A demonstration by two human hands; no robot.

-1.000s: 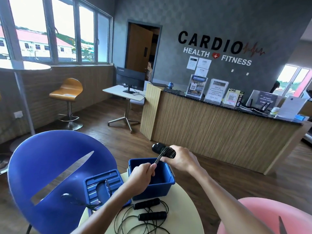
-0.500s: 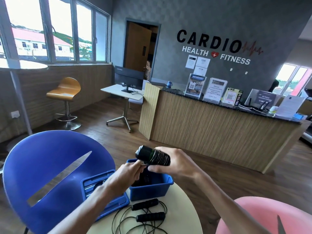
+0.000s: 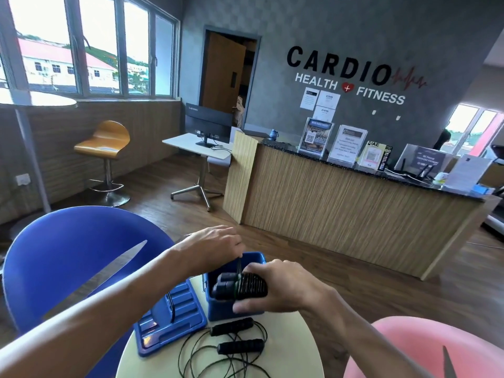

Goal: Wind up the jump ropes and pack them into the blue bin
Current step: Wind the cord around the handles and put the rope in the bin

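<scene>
- Two black handles of one jump rope [image 3: 240, 286], bundled with cord wound round them, sit in the right hand [image 3: 283, 289], whose fingers and thumb curl round the bundle directly over the open blue bin [image 3: 259, 259]. If that clasp slackens before the tail is secured, the turns could spring loose and the winding would have to be redone.
- One thin strand runs up from the bundle to the left hand [image 3: 215, 245], which appears to pinch it between the fingertips, though the contact itself is too small to confirm. A pull that is too hard or off-line could drag coils off the handle ends; too little tension could leave the last wraps baggy.
- A second rope [image 3: 237, 336] lies unwound on the round table [image 3: 286, 350] just in front of the bin, its two handles side by side and its cord in loose loops. Those loops look apt to tangle, or to catch a wrist passing over them.
- The bin stands near the far edge of the table, with its blue lid [image 3: 169, 320] lying beside it partly past the rim. A downward push while packing could, I judge, shift the bin or knock the lid off onto the blue chair [image 3: 68, 255].
</scene>
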